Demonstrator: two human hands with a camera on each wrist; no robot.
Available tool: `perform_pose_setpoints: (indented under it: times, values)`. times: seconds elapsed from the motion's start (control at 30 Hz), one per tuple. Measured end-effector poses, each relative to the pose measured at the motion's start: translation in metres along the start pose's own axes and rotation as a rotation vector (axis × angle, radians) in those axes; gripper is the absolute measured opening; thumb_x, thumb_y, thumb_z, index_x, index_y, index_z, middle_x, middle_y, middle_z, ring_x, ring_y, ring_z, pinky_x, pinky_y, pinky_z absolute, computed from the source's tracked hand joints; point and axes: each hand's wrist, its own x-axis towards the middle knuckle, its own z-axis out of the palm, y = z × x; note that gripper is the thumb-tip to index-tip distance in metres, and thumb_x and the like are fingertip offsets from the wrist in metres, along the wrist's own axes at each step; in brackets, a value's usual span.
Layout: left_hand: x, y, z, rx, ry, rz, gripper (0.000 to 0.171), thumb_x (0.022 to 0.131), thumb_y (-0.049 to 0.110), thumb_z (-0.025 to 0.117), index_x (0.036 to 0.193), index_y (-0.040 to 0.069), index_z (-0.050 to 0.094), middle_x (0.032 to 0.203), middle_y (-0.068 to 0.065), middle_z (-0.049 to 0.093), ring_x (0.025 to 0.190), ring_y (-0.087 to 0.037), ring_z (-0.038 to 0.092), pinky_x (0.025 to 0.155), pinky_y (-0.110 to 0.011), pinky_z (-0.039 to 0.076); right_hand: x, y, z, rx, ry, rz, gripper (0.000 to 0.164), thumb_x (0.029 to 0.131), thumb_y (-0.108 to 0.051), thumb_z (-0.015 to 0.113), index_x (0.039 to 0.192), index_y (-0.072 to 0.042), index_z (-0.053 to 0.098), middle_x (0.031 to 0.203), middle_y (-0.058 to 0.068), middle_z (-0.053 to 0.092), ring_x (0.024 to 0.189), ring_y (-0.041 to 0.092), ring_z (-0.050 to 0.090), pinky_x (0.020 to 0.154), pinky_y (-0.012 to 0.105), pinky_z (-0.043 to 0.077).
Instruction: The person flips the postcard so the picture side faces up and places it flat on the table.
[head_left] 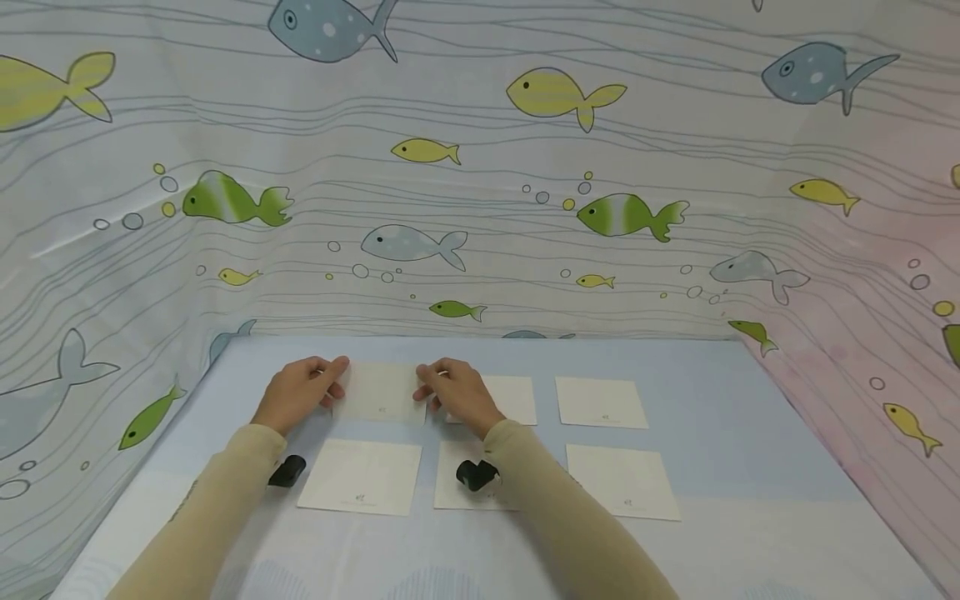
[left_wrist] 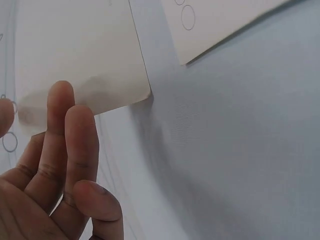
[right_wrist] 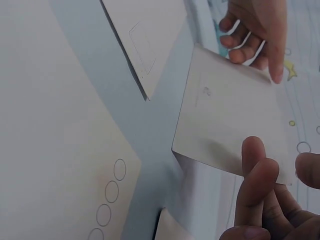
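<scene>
Pinching the far-left card [head_left: 378,393] in the back row, the left grip [head_left: 300,390] and right grip [head_left: 461,393] hold its opposite side edges. Uneven pulling could crease it; a loosened pinch could let it drop askew onto the neighbouring card [head_left: 517,400].

There's wide room on the tabletop [head_left: 750,433] right of the back-right card [head_left: 602,403], slim strip between it and the front-right card [head_left: 637,483], but left hand [head_left: 300,390], right hand [head_left: 459,393] and the held card [head_left: 378,392] block back left, right sleeve [head_left: 570,508] cuts across mid-front, patterned wall [head_left: 480,183] closes the rear.
</scene>
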Motion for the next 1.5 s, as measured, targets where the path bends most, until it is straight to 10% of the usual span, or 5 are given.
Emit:
perform_pose_setpoints:
  times: [0.67, 1.5]
  values:
    - [-0.004, -0.006, -0.005, -0.025, 0.023, 0.034, 0.066, 0.098, 0.068, 0.045, 0.109, 0.006, 0.065, 0.096, -0.005, 0.072, 0.089, -0.024, 0.063, 0.081, -0.040, 0.041, -0.008, -0.007, 0.004, -0.034, 0.029, -0.046, 0.042, 0.099, -0.059, 0.055, 0.103, -0.019, 0.065, 0.090, -0.008, 0.074, 0.079, 0.020, 0.063, 0.056, 0.032, 0.043]
    - [-0.014, -0.023, -0.007, -0.039, 0.003, 0.121, 0.059, 0.098, 0.063, 0.051, 0.121, 0.011, 0.068, 0.108, -0.005, 0.072, 0.093, -0.024, 0.066, 0.086, -0.042, 0.042, -0.016, -0.002, 0.004, -0.081, 0.007, -0.119, 0.031, 0.097, -0.054, 0.063, 0.102, -0.024, 0.068, 0.094, -0.007, 0.075, 0.078, 0.015, 0.063, 0.074, 0.035, 0.046]
